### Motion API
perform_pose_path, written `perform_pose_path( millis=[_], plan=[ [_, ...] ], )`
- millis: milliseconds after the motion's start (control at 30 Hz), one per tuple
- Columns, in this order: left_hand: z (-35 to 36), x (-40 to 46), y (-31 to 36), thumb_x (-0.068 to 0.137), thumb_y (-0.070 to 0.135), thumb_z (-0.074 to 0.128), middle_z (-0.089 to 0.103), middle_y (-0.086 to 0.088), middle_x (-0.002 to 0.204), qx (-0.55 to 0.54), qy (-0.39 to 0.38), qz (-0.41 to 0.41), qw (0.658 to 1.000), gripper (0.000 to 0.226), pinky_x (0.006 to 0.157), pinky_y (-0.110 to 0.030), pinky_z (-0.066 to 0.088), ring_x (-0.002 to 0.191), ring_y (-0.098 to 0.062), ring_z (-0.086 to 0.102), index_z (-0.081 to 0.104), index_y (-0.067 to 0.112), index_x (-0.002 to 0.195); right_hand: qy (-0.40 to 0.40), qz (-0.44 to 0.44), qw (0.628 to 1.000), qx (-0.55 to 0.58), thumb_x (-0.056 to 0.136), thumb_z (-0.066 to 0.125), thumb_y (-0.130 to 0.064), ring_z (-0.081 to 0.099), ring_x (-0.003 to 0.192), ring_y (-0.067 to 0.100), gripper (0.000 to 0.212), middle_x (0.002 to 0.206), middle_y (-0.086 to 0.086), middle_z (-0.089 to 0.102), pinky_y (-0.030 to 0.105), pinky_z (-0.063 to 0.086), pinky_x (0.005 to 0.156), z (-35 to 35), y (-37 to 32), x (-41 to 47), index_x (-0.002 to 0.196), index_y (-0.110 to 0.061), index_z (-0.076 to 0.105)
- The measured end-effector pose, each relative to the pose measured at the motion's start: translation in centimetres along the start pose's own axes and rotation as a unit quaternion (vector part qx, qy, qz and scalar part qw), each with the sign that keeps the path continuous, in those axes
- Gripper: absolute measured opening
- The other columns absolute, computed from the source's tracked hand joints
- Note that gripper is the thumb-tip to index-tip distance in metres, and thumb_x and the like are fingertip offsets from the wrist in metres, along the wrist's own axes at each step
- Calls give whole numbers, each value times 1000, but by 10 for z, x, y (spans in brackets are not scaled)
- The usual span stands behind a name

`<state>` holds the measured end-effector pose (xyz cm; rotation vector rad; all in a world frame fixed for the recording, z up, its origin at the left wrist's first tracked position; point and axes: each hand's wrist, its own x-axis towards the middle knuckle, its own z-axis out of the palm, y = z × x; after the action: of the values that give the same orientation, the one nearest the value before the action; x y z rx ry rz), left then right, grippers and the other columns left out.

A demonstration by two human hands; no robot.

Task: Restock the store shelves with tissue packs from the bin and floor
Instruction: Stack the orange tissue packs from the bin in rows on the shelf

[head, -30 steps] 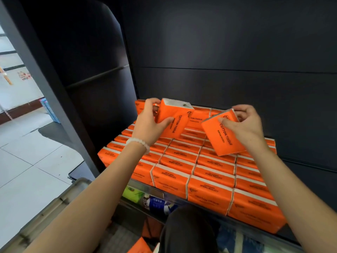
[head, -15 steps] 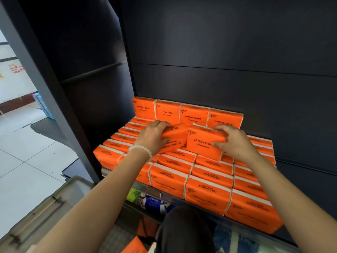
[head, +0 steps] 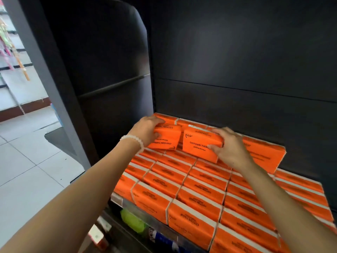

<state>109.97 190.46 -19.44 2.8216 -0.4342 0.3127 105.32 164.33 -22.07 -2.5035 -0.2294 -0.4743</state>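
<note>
Orange tissue packs marked COTTON TISSUE fill the dark shelf in several rows. My left hand grips one pack at its left end, on top of the lower layer. My right hand holds a second pack at its right end, just right of the first. Both packs stand in front of a back row of upright packs. The bin and the floor stock are out of sight.
The shelf's black back panel and left side wall enclose the space above the packs. A lower shelf shows a green item and a blue item. Tiled floor lies to the left.
Both hands have brought their packs down from mid-air and set them side by side on the stacked layer, further back toward the upright row. The view has tilted upward.
</note>
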Motion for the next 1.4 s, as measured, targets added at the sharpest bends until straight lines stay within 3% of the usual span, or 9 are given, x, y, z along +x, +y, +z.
perform_pose_path(
  millis=[133, 400, 567, 733, 933, 1067, 1167, 1300, 1400],
  plan=[
    [17, 25, -25, 85, 12, 65, 49, -4, 136, -38, -6, 3, 999, 51, 105, -29, 31, 126, -21, 43, 50, 17, 134, -14, -20, 1000, -2, 78, 74, -15, 51, 114, 19, 50, 119, 4, 55, 18, 31, 99, 27, 0, 23, 126, -12, 57],
    [44, 23, -53, 87, 13, 58, 30, -4, 140, -20, -78, -44, 996, 69, 106, -49, 36, 128, -30, 35, 27, 41, 142, 0, -31, 998, -46, 78, 73, -20, 51, 117, 21, 53, 123, 3, 54, 32, 40, 102, 49, 17, 24, 128, -16, 55],
    [38, 19, -49, 84, 7, 64, 39, -2, 129, -140, 10, -36, 989, 71, 99, -31, 38, 119, -21, 44, 33, 36, 141, 3, -25, 997, -72, 81, 71, -24, 49, 118, 20, 54, 124, 2, 52, 29, 38, 101, 49, 17, 24, 131, -16, 52],
    [13, 20, -29, 76, 8, 74, 54, 4, 116, -298, 132, -42, 944, 61, 87, -25, 46, 107, -10, 51, 46, 28, 126, 4, -20, 996, -81, 84, 67, -26, 46, 120, 19, 55, 127, 1, 50, 29, 37, 100, 50, 16, 22, 135, -18, 49],
    [15, 22, -21, 80, 14, 71, 53, 1, 120, -179, 105, 3, 978, 41, 97, -34, 44, 114, -18, 50, 58, 22, 118, -1, -16, 997, -80, 86, 65, -27, 45, 122, 18, 55, 129, 0, 48, 28, 36, 100, 48, 14, 21, 137, -19, 46],
    [34, 15, -26, 83, 19, 67, 36, -3, 135, -100, -6, -51, 994, 65, 102, -46, 42, 124, -26, 40, 39, 40, 138, -5, -20, 996, -82, 87, 65, -28, 44, 123, 18, 56, 130, 1, 48, 29, 37, 101, 48, 14, 20, 138, -19, 45],
    [33, 13, -32, 84, 13, 65, 33, -1, 124, -108, -5, -50, 993, 72, 99, -39, 44, 117, -25, 43, 33, 44, 140, -6, -20, 996, -87, 87, 64, -28, 43, 123, 17, 56, 131, 0, 47, 28, 37, 101, 48, 15, 21, 139, -20, 43],
    [21, 13, -25, 79, 4, 68, 34, 1, 127, -192, 95, -43, 976, 81, 93, -21, 35, 113, -11, 40, 29, 32, 144, -8, -20, 996, -83, 87, 63, -28, 42, 125, 17, 56, 132, 0, 46, 29, 36, 102, 48, 15, 21, 139, -20, 42],
    [9, 11, -20, 72, 6, 76, 39, 4, 127, -280, 205, -33, 937, 73, 94, -22, 41, 114, -7, 43, 39, 26, 132, -9, -17, 997, -81, 88, 63, -27, 42, 125, 18, 57, 131, 0, 46, 31, 37, 102, 49, 15, 21, 140, -20, 42]
  ],
)
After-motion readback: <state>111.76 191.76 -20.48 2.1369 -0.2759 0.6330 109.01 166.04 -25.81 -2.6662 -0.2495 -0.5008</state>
